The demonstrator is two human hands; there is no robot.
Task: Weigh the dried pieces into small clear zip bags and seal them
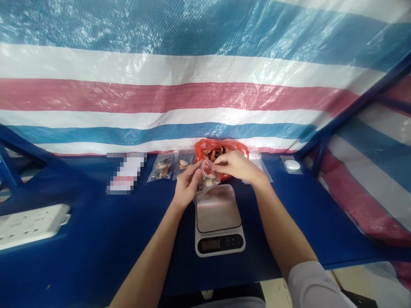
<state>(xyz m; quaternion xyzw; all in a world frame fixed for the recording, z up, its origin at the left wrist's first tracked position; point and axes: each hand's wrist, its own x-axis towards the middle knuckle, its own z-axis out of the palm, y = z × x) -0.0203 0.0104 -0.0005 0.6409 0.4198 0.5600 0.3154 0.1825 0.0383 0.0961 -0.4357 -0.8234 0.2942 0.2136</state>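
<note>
Both hands are on a small clear plastic bag point(209, 180) with pale pieces inside, held just above the far edge of a kitchen scale point(218, 211). My left hand point(189, 185) pinches the bag's left side, thumb against fingers. At the bag's upper right, my right hand point(234, 166) has its fingertips closed on the rim. Behind the hands sits a red plastic bag point(199, 149), open at the top, with dark brown dried pieces point(216, 152) in it. The right hand partly hides the red bag. The scale's plate is bare.
Two clear bags of dried pieces, a left one point(162, 167) and a nearer one point(183, 164), lie left of the red bag. A white round object point(292, 165) rests far right. A power strip point(35, 224) lies at left, near a blurred-out paper point(128, 171). Striped sheeting point(180, 96) hangs behind.
</note>
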